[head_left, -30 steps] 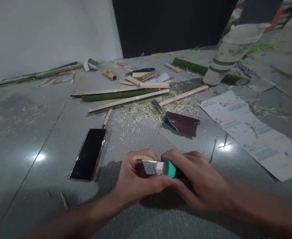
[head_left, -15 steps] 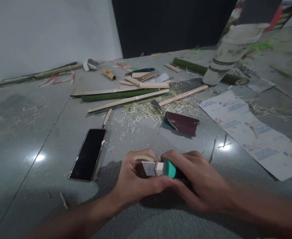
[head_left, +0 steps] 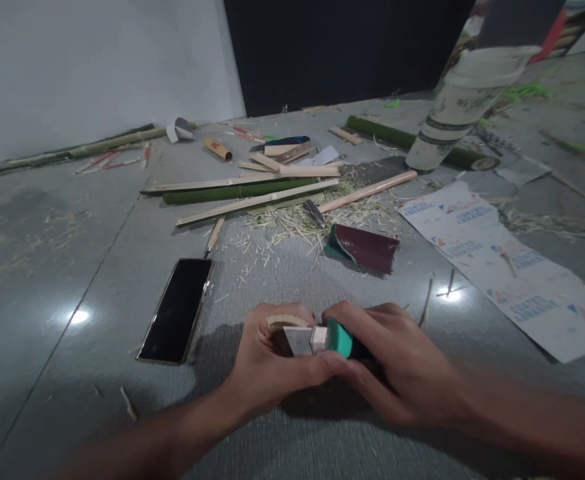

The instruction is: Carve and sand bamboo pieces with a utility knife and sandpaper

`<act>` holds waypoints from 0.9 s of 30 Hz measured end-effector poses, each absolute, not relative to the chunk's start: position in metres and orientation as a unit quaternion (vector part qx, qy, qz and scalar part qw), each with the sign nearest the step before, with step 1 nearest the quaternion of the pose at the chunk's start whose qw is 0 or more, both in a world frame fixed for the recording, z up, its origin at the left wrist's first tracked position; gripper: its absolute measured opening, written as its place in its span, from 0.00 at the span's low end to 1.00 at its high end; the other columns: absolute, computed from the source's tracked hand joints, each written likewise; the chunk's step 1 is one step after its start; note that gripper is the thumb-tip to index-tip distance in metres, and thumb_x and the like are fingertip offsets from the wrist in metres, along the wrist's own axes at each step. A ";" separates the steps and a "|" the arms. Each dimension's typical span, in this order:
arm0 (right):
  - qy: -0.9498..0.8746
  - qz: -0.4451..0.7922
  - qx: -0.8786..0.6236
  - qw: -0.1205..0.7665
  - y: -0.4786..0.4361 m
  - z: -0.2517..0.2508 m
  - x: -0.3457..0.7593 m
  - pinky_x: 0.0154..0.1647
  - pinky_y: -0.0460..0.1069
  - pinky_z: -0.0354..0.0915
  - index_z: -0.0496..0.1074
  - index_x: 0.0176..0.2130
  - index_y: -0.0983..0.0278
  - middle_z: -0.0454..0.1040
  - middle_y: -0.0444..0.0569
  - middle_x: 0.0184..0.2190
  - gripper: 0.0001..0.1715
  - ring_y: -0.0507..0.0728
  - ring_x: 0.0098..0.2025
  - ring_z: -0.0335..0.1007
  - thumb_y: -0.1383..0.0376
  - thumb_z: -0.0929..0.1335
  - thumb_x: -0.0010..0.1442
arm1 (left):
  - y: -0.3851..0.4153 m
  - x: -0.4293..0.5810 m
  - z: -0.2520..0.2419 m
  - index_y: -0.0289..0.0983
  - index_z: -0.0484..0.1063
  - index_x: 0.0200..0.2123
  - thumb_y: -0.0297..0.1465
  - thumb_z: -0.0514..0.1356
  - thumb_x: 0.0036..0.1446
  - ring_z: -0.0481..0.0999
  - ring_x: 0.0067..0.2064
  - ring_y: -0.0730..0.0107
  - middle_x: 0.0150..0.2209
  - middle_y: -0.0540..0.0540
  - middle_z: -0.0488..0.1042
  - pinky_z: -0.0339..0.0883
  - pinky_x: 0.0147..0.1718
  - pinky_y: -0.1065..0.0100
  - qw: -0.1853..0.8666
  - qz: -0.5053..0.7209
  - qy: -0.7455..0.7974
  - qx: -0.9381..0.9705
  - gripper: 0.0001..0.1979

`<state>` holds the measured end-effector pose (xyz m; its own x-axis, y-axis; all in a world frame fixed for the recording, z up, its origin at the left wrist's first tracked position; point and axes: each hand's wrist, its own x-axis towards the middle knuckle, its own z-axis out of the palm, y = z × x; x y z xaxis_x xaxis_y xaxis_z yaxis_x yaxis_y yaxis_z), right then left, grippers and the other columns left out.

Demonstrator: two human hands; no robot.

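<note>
While hands [head_left: 267, 360] [head_left: 397, 360] grip knife [head_left: 320, 339] and pale strip [head_left: 287, 321], phone [head_left: 176, 310] alongside, maroon sheet [head_left: 367, 250] ahead, hammer [head_left: 367, 193] beyond

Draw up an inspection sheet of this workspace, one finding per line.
Surface: grey floor, with a seam, bright reflections and scattered shavings.
Job's things: knife with its blade out, pointing toward the left hand; pale curved piece beside the blade, contact unclear.
Clutter: phone lying flat; hammer on the shavings; dark red curled sheet; white printed sheet; split strips.
Hands: left hand closed around the pale curved piece; right hand closed on the knife's handle.
Cables: nothing seen.
Surroundings: white panel and dark panel at the back.
</note>
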<state>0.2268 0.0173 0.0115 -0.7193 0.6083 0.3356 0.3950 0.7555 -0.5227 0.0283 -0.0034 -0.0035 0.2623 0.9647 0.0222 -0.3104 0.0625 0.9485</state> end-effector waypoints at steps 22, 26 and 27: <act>-0.892 0.135 -0.347 0.256 0.020 0.016 0.225 0.24 0.48 0.56 0.60 0.42 0.59 0.68 0.37 0.23 0.13 0.52 0.21 0.67 0.55 0.58 0.79 | -0.009 0.031 0.002 0.36 0.64 0.16 0.38 0.73 0.57 0.54 0.23 0.77 0.18 0.54 0.58 0.49 0.21 0.72 0.586 0.489 0.434 0.479 0.26; -0.883 0.161 -0.355 0.261 0.021 0.021 0.227 0.24 0.48 0.56 0.61 0.42 0.59 0.69 0.38 0.24 0.13 0.52 0.21 0.65 0.54 0.59 0.78 | -0.006 0.027 -0.007 0.36 0.61 0.17 0.40 0.75 0.54 0.54 0.25 0.77 0.21 0.54 0.57 0.47 0.23 0.72 0.604 0.490 0.429 0.459 0.28; -0.882 0.167 -0.355 0.262 0.022 0.021 0.227 0.24 0.48 0.57 0.61 0.43 0.59 0.70 0.39 0.25 0.13 0.52 0.21 0.65 0.54 0.59 0.78 | -0.005 0.026 -0.009 0.36 0.59 0.17 0.40 0.75 0.53 0.54 0.25 0.77 0.22 0.54 0.57 0.48 0.23 0.71 0.608 0.492 0.421 0.460 0.29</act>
